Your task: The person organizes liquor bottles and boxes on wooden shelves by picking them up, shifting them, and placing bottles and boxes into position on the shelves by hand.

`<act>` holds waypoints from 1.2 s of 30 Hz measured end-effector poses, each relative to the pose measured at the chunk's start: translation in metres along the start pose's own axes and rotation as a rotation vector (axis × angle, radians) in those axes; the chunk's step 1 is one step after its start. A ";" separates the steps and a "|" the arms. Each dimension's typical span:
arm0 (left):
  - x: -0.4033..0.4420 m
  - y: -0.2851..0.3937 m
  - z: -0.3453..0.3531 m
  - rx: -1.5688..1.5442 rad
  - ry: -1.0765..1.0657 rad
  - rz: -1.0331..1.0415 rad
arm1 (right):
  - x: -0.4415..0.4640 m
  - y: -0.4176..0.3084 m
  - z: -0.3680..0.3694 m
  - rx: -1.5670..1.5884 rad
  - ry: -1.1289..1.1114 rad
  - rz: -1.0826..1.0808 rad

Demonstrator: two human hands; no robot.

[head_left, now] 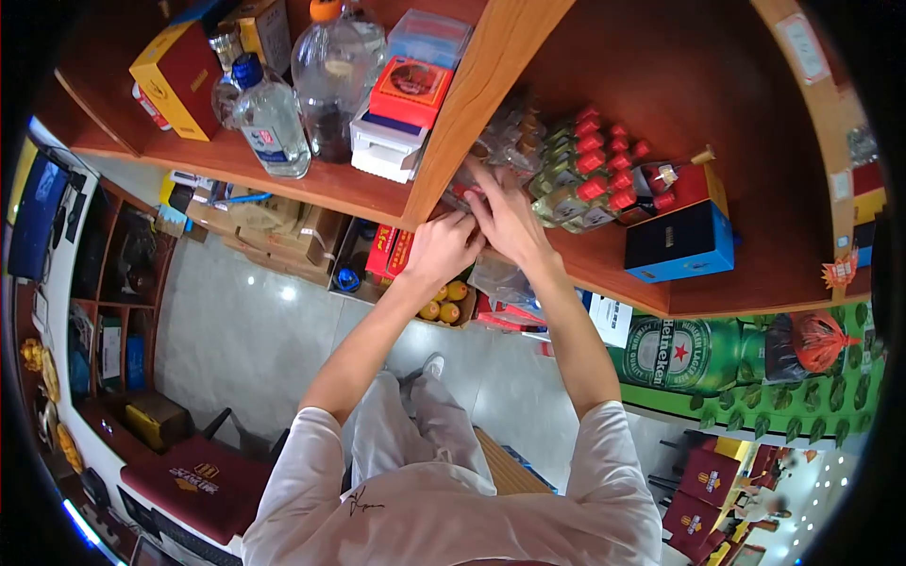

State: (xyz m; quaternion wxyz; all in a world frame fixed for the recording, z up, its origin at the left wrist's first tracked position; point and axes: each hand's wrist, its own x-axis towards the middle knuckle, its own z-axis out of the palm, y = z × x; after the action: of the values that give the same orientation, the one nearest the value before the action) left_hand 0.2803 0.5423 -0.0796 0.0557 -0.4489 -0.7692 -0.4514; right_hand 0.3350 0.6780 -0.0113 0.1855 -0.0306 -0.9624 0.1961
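Both my hands meet at the front edge of the wooden shelf, beside the upright divider point(462, 99). My left hand point(445, 247) has its fingers curled in; what they hold, if anything, is hidden. My right hand point(510, 215) lies against it, index finger pointing into the compartment and the other fingers bent. Something clear and reddish shows in part by the fingertips, too covered to name. Just beyond my right hand stand clear bottles point(514, 132) and several small bottles with red caps point(590, 160).
Left of the divider are a blue-capped bottle point(272, 123), a large orange-capped jar point(330, 75) and a red box point(411, 90). A blue-black box point(679, 241) sits on the right. Below are yellow fruits point(448, 302) in a box and cardboard boxes point(274, 231) on the floor.
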 end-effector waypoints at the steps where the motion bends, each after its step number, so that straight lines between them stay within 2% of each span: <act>1: 0.000 -0.004 0.005 0.020 0.033 0.003 | 0.001 0.003 0.006 -0.008 0.047 -0.046; 7: 0.000 -0.008 0.021 0.064 0.101 -0.051 | -0.016 0.027 0.037 0.084 0.304 -0.119; 9: 0.000 -0.007 0.024 0.061 0.118 -0.071 | -0.024 0.054 0.065 0.267 0.418 -0.066; 11: 0.000 -0.008 0.028 0.060 0.125 -0.093 | -0.016 0.050 0.069 0.427 0.524 -0.023; 14: 0.001 -0.008 0.031 0.066 0.211 -0.052 | -0.016 0.049 0.057 0.344 0.236 0.273; 24: 0.003 -0.004 0.040 0.168 0.151 -0.153 | -0.012 0.053 0.068 0.187 0.385 0.160; 33: 0.004 -0.001 0.039 0.185 0.221 -0.086 | -0.009 0.042 0.055 0.143 0.336 0.226; 34: 0.005 -0.001 0.038 0.160 0.228 -0.073 | -0.009 0.050 0.065 0.065 0.425 0.200; 36: 0.005 0.000 0.038 0.162 0.234 -0.078 | -0.010 0.048 0.062 0.110 0.334 0.286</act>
State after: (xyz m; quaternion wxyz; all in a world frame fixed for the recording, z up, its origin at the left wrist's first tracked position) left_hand 0.2899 0.5741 -0.0995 0.1637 -0.3569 -0.8082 -0.4388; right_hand 0.3208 0.6979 -0.0858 0.3139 -0.1883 -0.8921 0.2650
